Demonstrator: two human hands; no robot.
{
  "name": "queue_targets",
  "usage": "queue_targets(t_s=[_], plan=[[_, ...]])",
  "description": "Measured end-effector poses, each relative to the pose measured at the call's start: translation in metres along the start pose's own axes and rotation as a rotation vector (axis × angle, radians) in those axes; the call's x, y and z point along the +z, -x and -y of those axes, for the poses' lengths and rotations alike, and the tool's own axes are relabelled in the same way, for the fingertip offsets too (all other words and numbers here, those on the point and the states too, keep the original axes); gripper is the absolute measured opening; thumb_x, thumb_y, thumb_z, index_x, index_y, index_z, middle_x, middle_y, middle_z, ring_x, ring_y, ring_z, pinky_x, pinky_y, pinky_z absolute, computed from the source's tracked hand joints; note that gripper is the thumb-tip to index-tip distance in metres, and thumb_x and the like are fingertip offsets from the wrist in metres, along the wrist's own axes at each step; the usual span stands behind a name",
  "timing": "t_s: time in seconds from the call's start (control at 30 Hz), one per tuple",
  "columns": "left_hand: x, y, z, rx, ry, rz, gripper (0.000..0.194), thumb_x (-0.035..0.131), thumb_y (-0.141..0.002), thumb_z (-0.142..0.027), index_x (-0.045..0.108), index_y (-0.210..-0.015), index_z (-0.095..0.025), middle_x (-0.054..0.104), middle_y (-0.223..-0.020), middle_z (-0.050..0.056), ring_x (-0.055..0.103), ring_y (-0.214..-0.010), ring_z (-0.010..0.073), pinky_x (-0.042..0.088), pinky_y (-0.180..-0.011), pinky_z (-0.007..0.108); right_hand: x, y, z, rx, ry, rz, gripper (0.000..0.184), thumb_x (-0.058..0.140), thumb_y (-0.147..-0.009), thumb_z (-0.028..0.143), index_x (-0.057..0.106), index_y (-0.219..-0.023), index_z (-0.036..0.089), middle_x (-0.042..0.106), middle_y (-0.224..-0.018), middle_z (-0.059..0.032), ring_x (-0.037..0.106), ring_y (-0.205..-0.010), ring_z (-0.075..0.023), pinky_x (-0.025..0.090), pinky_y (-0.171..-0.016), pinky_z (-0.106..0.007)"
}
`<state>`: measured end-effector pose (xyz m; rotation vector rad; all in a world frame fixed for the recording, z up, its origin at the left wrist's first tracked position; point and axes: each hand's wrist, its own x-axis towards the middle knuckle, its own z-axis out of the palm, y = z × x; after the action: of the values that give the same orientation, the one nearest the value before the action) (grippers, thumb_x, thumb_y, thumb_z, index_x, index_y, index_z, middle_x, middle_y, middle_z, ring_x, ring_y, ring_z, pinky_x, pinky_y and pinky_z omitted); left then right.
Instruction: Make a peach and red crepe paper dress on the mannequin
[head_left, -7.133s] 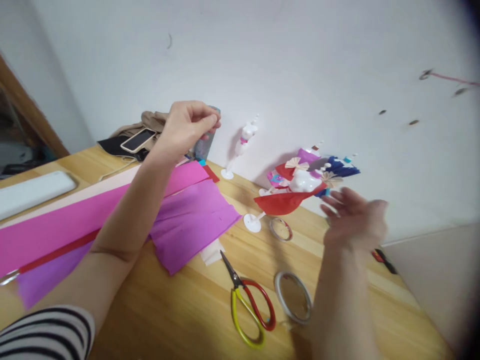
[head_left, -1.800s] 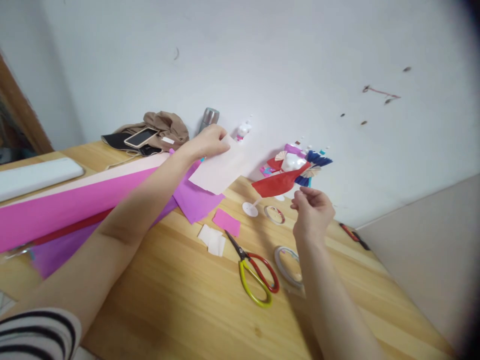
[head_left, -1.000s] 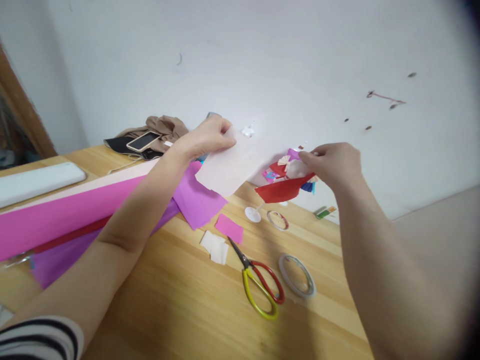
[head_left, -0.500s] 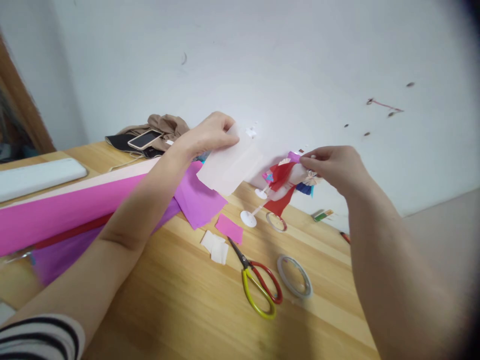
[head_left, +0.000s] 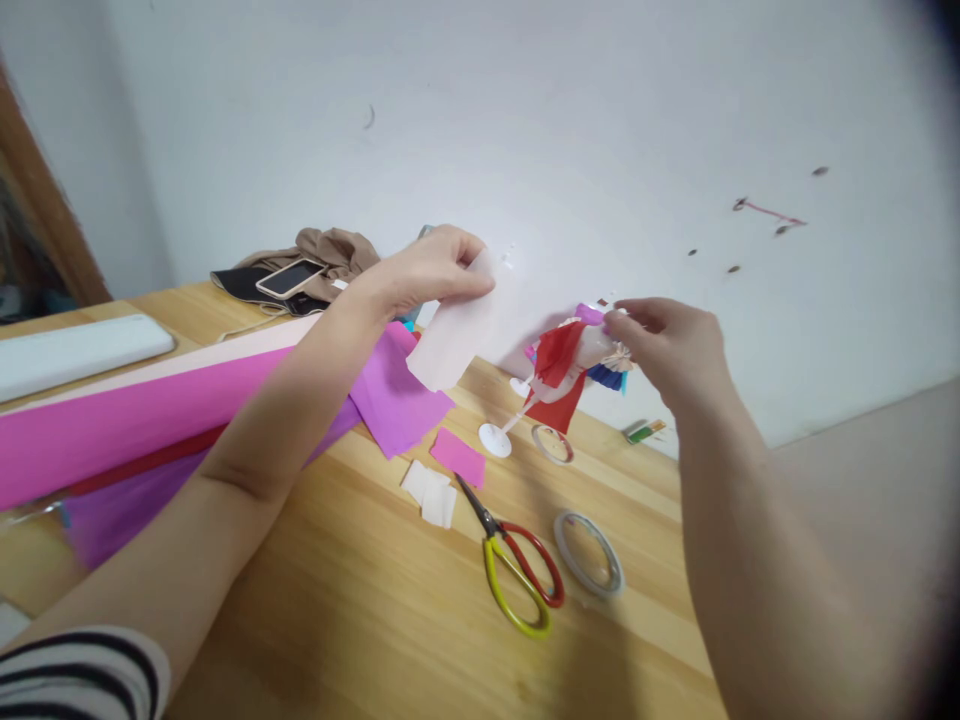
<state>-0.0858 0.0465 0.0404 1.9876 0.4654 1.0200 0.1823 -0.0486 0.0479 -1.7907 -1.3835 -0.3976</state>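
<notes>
Head cam's got my left fingers (head_left: 477, 284) pinching pale paper (head_left: 452, 342), mannequin (head_left: 597, 348) off right, slanting from base (head_left: 495, 440) up into my right fingers' (head_left: 624, 328) pinch.

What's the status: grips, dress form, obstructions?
Left grip pinching pale sheet. Right grip on dress form, near top. Red sheet partly covering it. Scissors clear of both.

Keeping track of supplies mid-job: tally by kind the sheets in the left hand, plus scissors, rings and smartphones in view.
Pale paper sheet in the left hand: 1
Scissors: 1
Rings, likely tape (larger ring, smaller ring): 2
Smartphone: 1
Total: 5
</notes>
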Motion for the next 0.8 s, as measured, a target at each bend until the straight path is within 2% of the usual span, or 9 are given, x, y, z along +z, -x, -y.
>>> queue_targets(t_s=[0.1,0.17,0.23,0.3,0.37,0.43,0.5,0.6,0.8], plan=[[0.0,0.002,-0.002,-0.016,0.13,0.111,0.015,0.061,-0.077,-0.006,0.056,-0.064,-0.012,0.05,-0.06,-0.003,0.047,-0.057,0.006,0.035,-0.057,0.02,-0.004,0.023,0.008,-0.02,-0.038,-0.216,0.03,0.066,-0.074,0.026,0.076,-0.1,0.014,0.072,-0.083,-0.0079,0.059,-0.068,-0.0161,0.05,-0.072,-0.035],[0.0,0.002,-0.002,-0.016,0.203,0.204,0.014,0.066,-0.077,-0.008,0.058,-0.066,-0.011,0.055,-0.062,-0.001,0.052,-0.059,0.0072,0.038,-0.058,0.02,-0.002,0.043,0.011,-0.051,-0.214,-0.247,0.027,0.065,-0.077,0.029,0.076,-0.098,0.015,0.07,-0.079,-0.0068,0.061,-0.067,-0.0171,0.051,-0.067,-0.035],[0.003,0.001,-0.001,0.009,0.273,0.314,0.015,0.072,-0.074,-0.011,0.06,-0.066,-0.011,0.058,-0.063,-0.001,0.054,-0.059,0.0084,0.04,-0.058,0.02,0.006,0.063,0.011,-0.072,-0.472,-0.169,0.031,0.068,-0.078,0.034,0.073,-0.103,0.017,0.071,-0.085,-0.007,0.064,-0.072,-0.0183,0.053,-0.067,-0.036],[0.006,0.0,0.002,0.031,0.324,0.406,0.017,0.077,-0.072,-0.014,0.061,-0.066,-0.011,0.058,-0.061,-0.001,0.055,-0.058,0.0092,0.043,-0.059,0.021,0.017,0.079,0.01,-0.109,-0.679,0.002,0.047,0.074,-0.076,0.037,0.066,-0.12,0.022,0.07,-0.109,-0.0097,0.067,-0.089,-0.0211,0.055,-0.073,-0.038],[0.01,-0.002,0.005,0.018,0.352,0.433,0.018,0.079,-0.072,-0.017,0.062,-0.067,-0.012,0.057,-0.06,-0.002,0.056,-0.059,0.0102,0.045,-0.063,0.022,0.027,0.089,0.009,-0.093,-0.828,0.161,0.061,0.076,-0.076,0.044,0.057,-0.133,0.03,0.065,-0.127,-0.0096,0.066,-0.108,-0.0252,0.057,-0.083,-0.042],[0.013,-0.004,0.01,-0.014,0.371,0.423,0.019,0.078,-0.074,-0.018,0.061,-0.067,-0.012,0.058,-0.059,-0.002,0.057,-0.06,0.011,0.046,-0.065,0.023,0.033,0.095,0.009,-0.024,-0.929,0.292,0.069,0.078,-0.072,0.049,0.054,-0.135,0.035,0.063,-0.134,-0.0087,0.065,-0.115,-0.0289,0.057,-0.087,-0.046],[0.016,-0.006,0.016,-0.057,0.374,0.401,0.018,0.077,-0.075,-0.017,0.062,-0.069,-0.012,0.06,-0.062,-0.001,0.059,-0.063,0.0116,0.047,-0.067,0.024,0.032,0.098,0.01,0.081,-0.982,0.385,0.063,0.082,-0.067,0.047,0.062,-0.125,0.033,0.069,-0.126,-0.0079,0.069,-0.107,-0.0302,0.059,-0.083,-0.046],[0.017,-0.01,0.027,-0.114,0.34,0.381,0.012,0.074,-0.078,-0.014,0.063,-0.075,-0.01,0.063,-0.066,0.0,0.06,-0.064,0.0109,0.048,-0.069,0.023,0.024,0.099,0.013,0.232,-1.003,0.456,0.037,0.085,-0.061,0.036,0.073,-0.094,0.028,0.076,-0.093,-0.0039,0.072,-0.079,-0.0247,0.06,-0.071,-0.041],[0.021,-0.014,0.034,-0.231,0.222,0.285,0.012,0.071,-0.079,-0.01,0.064,-0.085,-0.003,0.066,-0.069,0.0,0.062,-0.067,0.0087,0.048,-0.074,0.022,0.008,0.097,0.008,0.3,-0.846,0.421,0.018,0.082,-0.063,0.031,0.072,-0.076,0.023,0.065,-0.059,0.0009,0.056,-0.048,-0.0143,0.046,-0.042,-0.028]])
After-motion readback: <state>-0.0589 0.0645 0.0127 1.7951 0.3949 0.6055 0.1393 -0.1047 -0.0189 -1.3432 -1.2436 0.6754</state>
